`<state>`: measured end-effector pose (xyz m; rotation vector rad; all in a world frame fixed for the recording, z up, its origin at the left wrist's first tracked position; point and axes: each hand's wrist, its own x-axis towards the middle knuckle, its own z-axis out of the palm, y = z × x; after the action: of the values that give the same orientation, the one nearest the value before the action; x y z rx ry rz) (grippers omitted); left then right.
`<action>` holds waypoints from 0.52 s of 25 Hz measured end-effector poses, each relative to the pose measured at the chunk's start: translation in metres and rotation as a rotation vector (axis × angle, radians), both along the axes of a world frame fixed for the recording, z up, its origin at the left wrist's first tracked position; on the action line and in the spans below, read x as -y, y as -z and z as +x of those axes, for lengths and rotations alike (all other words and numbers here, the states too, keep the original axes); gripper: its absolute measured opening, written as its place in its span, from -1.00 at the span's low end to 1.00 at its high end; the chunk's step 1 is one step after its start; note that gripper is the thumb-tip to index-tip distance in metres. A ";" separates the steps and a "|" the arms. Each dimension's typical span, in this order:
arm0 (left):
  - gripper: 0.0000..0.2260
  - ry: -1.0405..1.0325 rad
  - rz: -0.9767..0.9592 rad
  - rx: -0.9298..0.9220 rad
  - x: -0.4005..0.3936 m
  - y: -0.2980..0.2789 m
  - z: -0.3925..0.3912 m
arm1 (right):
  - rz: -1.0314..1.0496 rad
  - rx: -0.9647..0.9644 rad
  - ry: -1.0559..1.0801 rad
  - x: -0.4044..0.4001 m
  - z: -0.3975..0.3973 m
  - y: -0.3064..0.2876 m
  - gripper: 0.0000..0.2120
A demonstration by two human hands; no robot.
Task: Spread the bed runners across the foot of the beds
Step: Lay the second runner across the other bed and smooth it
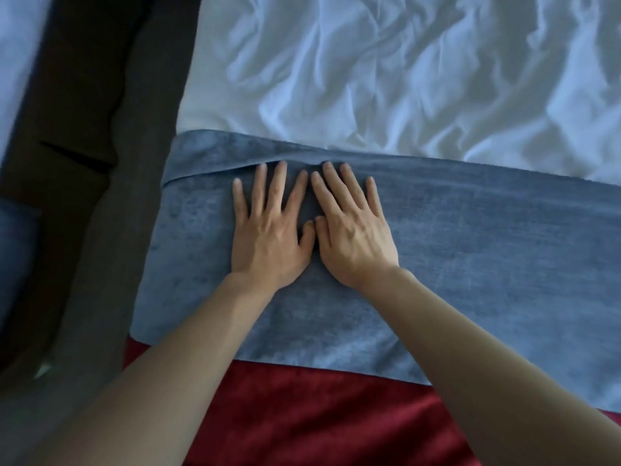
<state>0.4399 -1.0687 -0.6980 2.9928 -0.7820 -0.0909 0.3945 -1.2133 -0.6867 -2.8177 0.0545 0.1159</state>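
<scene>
The blue bed runner [470,237] is laid across the foot of the bed, over the wrinkled white sheet [369,72]. A red cloth [319,415] is seen at 6 o'clock. The left hand [268,237] and the right hand [353,237] are pressed flat on it, fingers spread, side by side. A small fold is seen at 12 o'clock of the fingertips. The runner looks soft, fuzzy and light, so it is best pushed smooth or taken by its edges.
</scene>
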 end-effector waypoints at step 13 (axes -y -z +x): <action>-0.41 -0.210 -0.138 -0.100 -0.031 0.007 0.036 | -0.057 -0.019 -0.029 -0.030 0.051 0.014 -0.42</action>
<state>0.4754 -1.0379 -0.7049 2.8918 -0.4416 -0.1690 0.4457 -1.1833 -0.7007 -2.8756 0.0221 0.1494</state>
